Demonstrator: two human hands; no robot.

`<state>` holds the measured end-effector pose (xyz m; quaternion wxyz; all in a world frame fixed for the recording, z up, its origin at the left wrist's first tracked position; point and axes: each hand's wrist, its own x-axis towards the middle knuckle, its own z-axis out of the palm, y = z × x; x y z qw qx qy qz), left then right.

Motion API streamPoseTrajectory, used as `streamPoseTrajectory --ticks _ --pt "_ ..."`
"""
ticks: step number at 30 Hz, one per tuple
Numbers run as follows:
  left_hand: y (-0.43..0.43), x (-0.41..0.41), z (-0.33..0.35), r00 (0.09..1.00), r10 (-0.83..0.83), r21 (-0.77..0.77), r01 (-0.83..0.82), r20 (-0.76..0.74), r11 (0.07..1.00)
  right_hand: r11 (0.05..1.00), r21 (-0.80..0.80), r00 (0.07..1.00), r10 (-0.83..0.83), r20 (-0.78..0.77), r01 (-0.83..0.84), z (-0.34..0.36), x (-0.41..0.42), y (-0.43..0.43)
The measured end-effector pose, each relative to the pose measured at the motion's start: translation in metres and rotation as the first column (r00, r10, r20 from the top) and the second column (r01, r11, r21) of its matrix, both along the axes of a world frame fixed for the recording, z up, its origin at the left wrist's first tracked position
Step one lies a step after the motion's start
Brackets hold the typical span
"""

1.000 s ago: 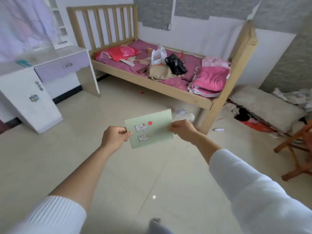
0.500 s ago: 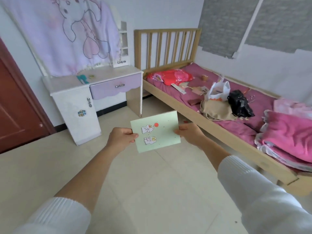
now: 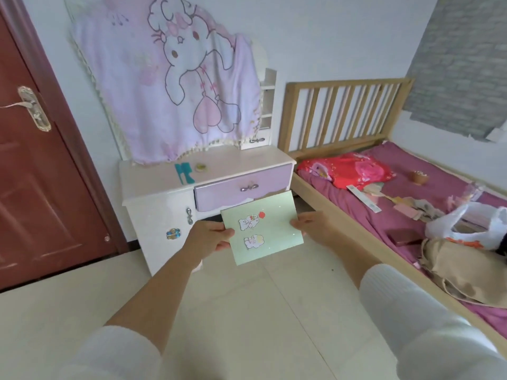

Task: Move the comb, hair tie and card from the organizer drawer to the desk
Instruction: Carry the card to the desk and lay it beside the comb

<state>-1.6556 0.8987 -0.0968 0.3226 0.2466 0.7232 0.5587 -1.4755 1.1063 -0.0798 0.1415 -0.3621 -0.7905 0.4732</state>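
Observation:
A pale green card (image 3: 270, 229) with small cartoon stickers is held in front of me, above the floor. My left hand (image 3: 210, 238) pinches its left edge and my right hand (image 3: 315, 224) pinches its right edge. Beyond the card stands the white desk (image 3: 247, 159) with a lilac drawer (image 3: 242, 189), which is closed. On the desk top lie a teal comb (image 3: 184, 172) and, just to its right, a small round yellowish hair tie (image 3: 201, 167).
A pink cartoon cloth (image 3: 178, 78) hangs over the back of the desk. A dark red door (image 3: 41, 174) is at the left. A wooden bed (image 3: 384, 193) with bags and clutter fills the right. Pale tiled floor (image 3: 247, 311) lies between me and the desk.
The view has swung left and closer to the desk, which now sits straight ahead. Both hands keep the same hold on the card.

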Motion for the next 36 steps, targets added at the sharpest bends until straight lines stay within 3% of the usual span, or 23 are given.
streamPoseTrajectory --ticks 8,12,15,19,24,27,32,36 --pt "0.107 -0.157 0.006 0.982 0.110 0.009 -0.113 0.153 0.994 0.971 -0.213 0.988 -0.128 -0.084 0.107 0.007 -0.164 0.108" --pt "0.151 -0.215 -0.001 0.939 0.213 0.041 -0.233 0.271 0.972 0.878 -0.447 0.955 -0.259 -0.146 0.170 -0.012 -0.233 0.151" --pt "0.189 -0.254 -0.015 0.862 0.260 0.058 -0.315 0.434 0.947 0.811 -0.575 0.959 -0.235 -0.157 0.105 -0.031 -0.292 0.172" --pt "0.254 -0.314 -0.041 0.734 0.304 0.058 -0.422 0.607 0.905 0.806 -0.590 0.982 -0.073 -0.177 -0.047 -0.056 -0.380 0.207" --pt "0.335 -0.395 -0.080 0.662 0.307 0.032 -0.447 0.684 0.894 0.836 -0.548 0.989 -0.071 -0.131 -0.013 -0.080 -0.484 0.289" --pt "0.373 -0.441 -0.098 0.667 0.363 -0.063 -0.429 0.651 0.901 0.855 -0.519 1.000 -0.012 -0.015 0.002 -0.090 -0.530 0.339" --pt "0.410 -0.491 -0.133 0.882 0.300 -0.286 -0.201 0.362 0.937 0.884 -0.466 0.980 0.110 0.163 -0.022 -0.116 -0.585 0.397" --pt "0.430 -0.506 -0.161 0.964 0.236 -0.441 -0.162 0.120 0.883 0.928 -0.372 0.959 0.085 0.269 0.023 -0.143 -0.620 0.411"
